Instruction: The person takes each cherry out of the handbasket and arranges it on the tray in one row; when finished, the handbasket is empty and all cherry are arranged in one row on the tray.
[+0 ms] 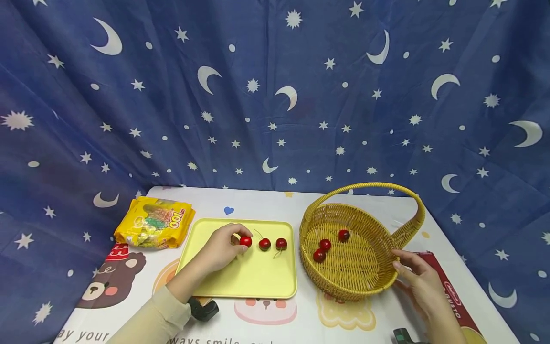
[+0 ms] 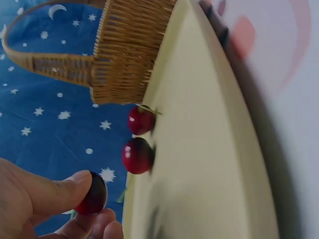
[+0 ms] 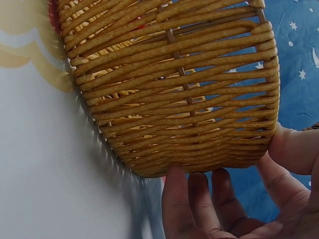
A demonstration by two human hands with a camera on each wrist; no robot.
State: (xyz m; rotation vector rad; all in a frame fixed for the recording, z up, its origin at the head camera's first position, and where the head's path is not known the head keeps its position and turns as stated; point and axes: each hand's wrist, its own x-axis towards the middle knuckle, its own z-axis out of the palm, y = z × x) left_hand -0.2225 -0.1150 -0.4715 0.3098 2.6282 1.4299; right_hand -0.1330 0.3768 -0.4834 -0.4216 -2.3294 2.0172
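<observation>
My left hand [image 1: 222, 246] pinches a red cherry [image 2: 93, 195] between thumb and fingers, over the pale yellow tray [image 1: 240, 279]. Just right of it on the tray lie two more cherries, a middle cherry [image 1: 264, 244] and a right-hand cherry [image 1: 281, 244], both with stems. A round wicker basket [image 1: 356, 270] with a tall handle stands right of the tray, holding three cherries [image 1: 325, 244] on its left side. At the basket's right side, my right hand [image 1: 420, 281] grips it, thumb at the rim and fingers against the outer weave [image 3: 184, 114].
A yellow packet [image 1: 154, 223] lies at the tray's back left. Partly behind my right forearm is a dark red packet [image 1: 451, 291]. A blue curtain [image 1: 258, 95] with moons and stars hangs behind the printed white tabletop [image 1: 206, 200].
</observation>
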